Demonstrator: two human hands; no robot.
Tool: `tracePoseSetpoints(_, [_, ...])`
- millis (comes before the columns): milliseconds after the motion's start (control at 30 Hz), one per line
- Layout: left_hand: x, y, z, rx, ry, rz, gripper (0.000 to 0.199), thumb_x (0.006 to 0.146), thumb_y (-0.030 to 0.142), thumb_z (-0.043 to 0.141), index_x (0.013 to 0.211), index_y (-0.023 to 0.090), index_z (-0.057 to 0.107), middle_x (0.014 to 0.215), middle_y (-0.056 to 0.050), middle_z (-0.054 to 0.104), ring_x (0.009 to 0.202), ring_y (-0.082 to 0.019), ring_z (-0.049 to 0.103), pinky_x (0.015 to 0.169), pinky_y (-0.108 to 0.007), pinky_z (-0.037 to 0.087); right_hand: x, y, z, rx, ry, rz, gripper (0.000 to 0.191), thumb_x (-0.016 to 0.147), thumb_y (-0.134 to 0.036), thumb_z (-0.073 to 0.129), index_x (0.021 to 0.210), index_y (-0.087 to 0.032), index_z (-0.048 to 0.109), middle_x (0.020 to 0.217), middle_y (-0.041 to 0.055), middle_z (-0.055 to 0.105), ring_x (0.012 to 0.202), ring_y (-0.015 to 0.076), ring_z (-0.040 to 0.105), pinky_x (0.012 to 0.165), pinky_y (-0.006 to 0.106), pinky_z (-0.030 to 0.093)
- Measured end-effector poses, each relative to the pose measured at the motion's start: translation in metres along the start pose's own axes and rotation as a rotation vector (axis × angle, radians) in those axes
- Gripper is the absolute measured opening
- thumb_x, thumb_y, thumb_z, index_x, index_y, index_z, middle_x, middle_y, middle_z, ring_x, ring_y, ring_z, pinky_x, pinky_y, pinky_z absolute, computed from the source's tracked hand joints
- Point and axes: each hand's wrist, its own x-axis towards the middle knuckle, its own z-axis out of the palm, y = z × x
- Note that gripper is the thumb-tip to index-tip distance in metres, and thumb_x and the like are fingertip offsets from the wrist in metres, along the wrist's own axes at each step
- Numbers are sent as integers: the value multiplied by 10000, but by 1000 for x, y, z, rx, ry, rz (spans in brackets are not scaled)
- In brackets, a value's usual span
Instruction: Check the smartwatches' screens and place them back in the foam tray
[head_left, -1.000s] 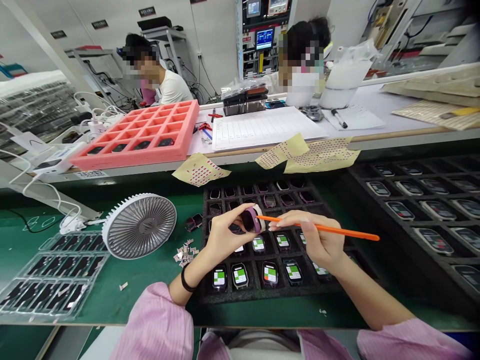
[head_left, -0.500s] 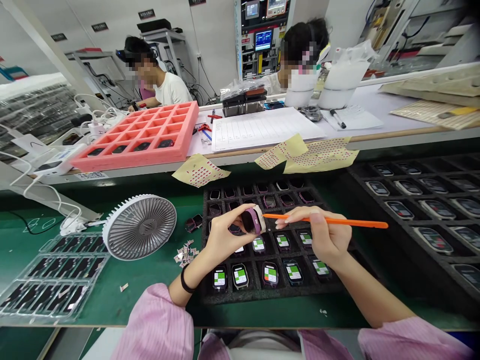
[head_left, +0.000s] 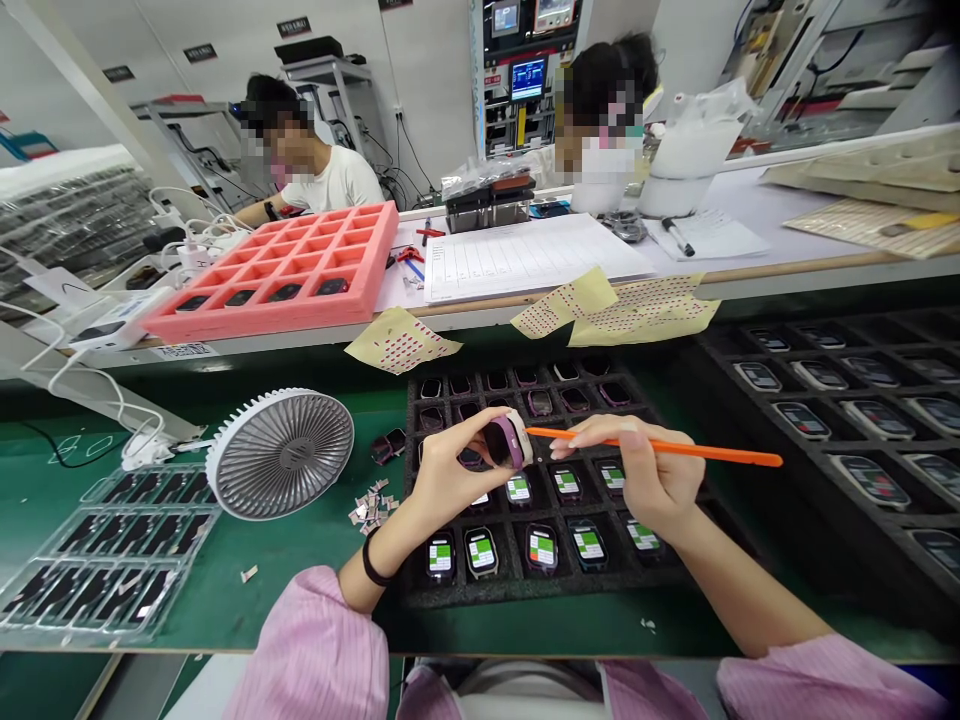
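Observation:
My left hand (head_left: pixel 455 476) grips a smartwatch body with a purple case (head_left: pixel 508 443) between thumb and fingers, above a black foam tray (head_left: pixel 547 590). My right hand (head_left: pixel 649 470) pinches a thin orange plastic stick (head_left: pixel 660 448). The stick's tip sits at the watch's edge, and I cannot tell if it touches. Rows of watches lie in the tray's pockets, the near ones showing green-and-white screens (head_left: pixel 480 549). My hands hide the tray's middle.
A grey desk fan (head_left: pixel 279 453) stands left of the tray, with small label scraps (head_left: pixel 370 503) beside it. Further left lies a clear blister tray (head_left: pixel 112 560). A dark tray of watches (head_left: pixel 862 450) fills the right. Beyond stand a pink foam tray (head_left: pixel 270 270) and two seated co-workers (head_left: pixel 334 175).
The orange stick has swung from slanting down to the right to nearly level, its tip staying at the watch. My left hand and the watch have barely moved.

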Motion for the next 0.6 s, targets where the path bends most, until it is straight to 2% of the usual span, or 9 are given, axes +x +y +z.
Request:
tracePoseSetpoints(267, [-2, 0, 1, -12, -8, -69, 470, 690, 177, 730, 1151, 147, 643, 955, -46, 747, 691, -129, 676, 672, -225, 583, 3, -1, 3, -24, 16, 55, 362, 1001, -235, 368, 878, -198, 707, 742, 37, 730, 688, 172, 709, 667, 312, 584])
tracePoseSetpoints(367, [2, 2, 5, -25, -61, -119, 482, 695, 195, 734, 1164, 149, 633, 956, -44, 747, 674, -124, 674, 655, -221, 580, 3, 0, -2, -22, 28, 103, 385, 1002, -286, 374, 843, -185, 709, 725, 47, 728, 662, 175, 705, 641, 313, 585])
tracePoseSetpoints(467, [15, -2, 23, 48, -187, -127, 484, 703, 226, 742, 1170, 170, 626, 1027, -45, 736, 711, -139, 686, 679, -243, 582, 0, 2, -16, -16, 125, 160, 378, 1001, -318, 391, 834, -184, 703, 736, 45, 728, 647, 170, 702, 631, 313, 583])
tracePoseSetpoints(600, [38, -23, 65, 327, -336, -62, 426, 708, 304, 752, 1099, 167, 652, 1131, -81, 695, 1041, -252, 643, 920, -370, 534, -14, 5, -37, -59, 256, 249, 394, 1000, -346, 398, 797, -179, 691, 712, 40, 711, 611, 163, 687, 612, 315, 578])
